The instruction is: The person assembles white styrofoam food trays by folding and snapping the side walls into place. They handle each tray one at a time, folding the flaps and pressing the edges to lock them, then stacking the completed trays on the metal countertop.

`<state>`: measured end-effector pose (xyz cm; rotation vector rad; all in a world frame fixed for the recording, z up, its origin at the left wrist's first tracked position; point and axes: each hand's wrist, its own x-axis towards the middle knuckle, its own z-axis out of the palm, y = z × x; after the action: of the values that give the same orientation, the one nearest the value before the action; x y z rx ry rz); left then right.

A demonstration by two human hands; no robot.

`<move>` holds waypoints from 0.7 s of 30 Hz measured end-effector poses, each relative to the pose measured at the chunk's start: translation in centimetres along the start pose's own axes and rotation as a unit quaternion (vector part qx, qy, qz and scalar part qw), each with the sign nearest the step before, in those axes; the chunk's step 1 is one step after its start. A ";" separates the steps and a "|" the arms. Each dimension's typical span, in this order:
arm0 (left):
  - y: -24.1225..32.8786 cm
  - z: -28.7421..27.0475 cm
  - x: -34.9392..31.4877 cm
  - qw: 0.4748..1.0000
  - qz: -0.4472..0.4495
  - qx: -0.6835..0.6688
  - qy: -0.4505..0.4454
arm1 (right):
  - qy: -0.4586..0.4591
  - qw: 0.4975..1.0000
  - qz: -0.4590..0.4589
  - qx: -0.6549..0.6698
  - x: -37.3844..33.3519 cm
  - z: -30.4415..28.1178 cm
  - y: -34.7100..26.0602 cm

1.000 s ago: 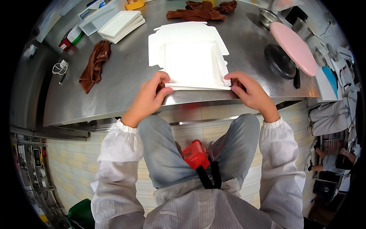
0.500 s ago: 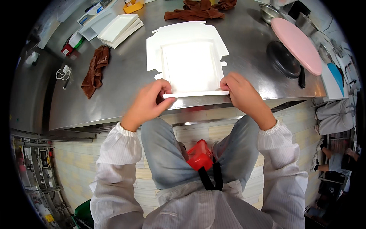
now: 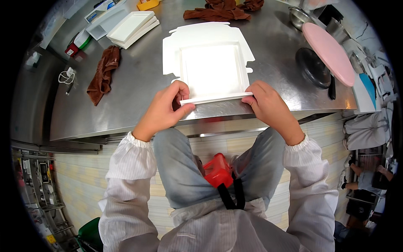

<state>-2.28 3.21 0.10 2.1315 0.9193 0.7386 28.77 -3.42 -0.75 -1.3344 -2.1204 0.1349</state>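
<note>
A white folding cardboard box (image 3: 212, 63) lies partly folded on the steel table, near its front edge. Its far flaps and side tabs spread out flat, while the near wall stands folded up as a narrow strip. My left hand (image 3: 164, 105) pinches the left end of that strip, thumb outside and fingers curled inside the corner. At the other end, my right hand (image 3: 267, 101) grips the strip's right corner with thumb and fingers closed.
On the steel table (image 3: 138, 84) lie brown cloths (image 3: 104, 73), stacked white trays (image 3: 133, 27), a white cable (image 3: 67, 76), a black pan (image 3: 312, 67) and a pink round board (image 3: 329, 52). A metal bowl (image 3: 299, 17) stands far right. Below is a red container (image 3: 219, 170).
The right thumb has come into view below the strip's right end as the right hand shifted slightly. Both hands keep their hold; the view has shifted a little.
</note>
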 end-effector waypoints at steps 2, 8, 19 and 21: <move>0.2 -0.2 -0.1 1.000 -0.006 -0.001 -0.009 | 0.002 1.000 0.010 0.004 0.2 0.1 0.1; 0.1 -0.5 0.0 0.999 -0.036 -0.029 -0.020 | -0.034 0.997 0.072 0.018 1.5 -0.6 -0.1; -0.9 -0.9 -0.1 0.997 0.053 -0.062 -0.002 | -0.052 0.992 0.091 0.070 1.3 -1.5 0.8; -0.1 -1.3 -0.1 0.997 0.046 -0.049 -0.039 | -0.055 0.991 0.098 0.078 1.2 -1.5 1.0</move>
<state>-3.33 3.64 0.78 2.1109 0.7324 0.7248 30.00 -2.22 0.57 -1.4677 -2.0164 0.4544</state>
